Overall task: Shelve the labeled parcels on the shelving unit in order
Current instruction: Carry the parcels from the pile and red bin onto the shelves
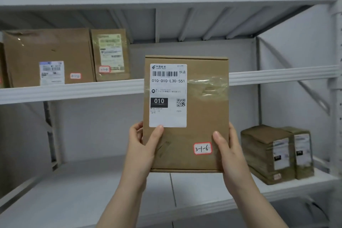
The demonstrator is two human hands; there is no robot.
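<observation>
Left hand (142, 146): grips the lower left edge of the parcel (203, 122); thumb on the front face, touching the bottom of the shipping label (167, 94); fingers wrapped behind.
Right hand (229, 152): grips the lower right edge; thumb on the front, just beside the red-bordered sticker (202, 148).
Parcel position: held upright in the air in front of the shelving unit (74, 90), resting on no shelf.
Parcel build: flat rectangular box of brown corrugated card, matte, with crisp edges and a folded flap along the top.
Tape (207, 87): a clear, glossy, wrinkled band across the front.
Markings: white printed label at upper left; sticker hand-marked "3-1-6" at lower right.
Handling judgement: probably light and stiff, since two grips low on the sides carry it. The card offers fair friction; the tape looks slicker. Take hold at the side edges, leaving the sticker readable.
Lower shelf (92, 190): smooth white deck; two tape-wrapped parcels (266, 153) stand at its right end.
Middle shelf: two brown cartons (48, 57) with similar stickers stand at the left.
</observation>
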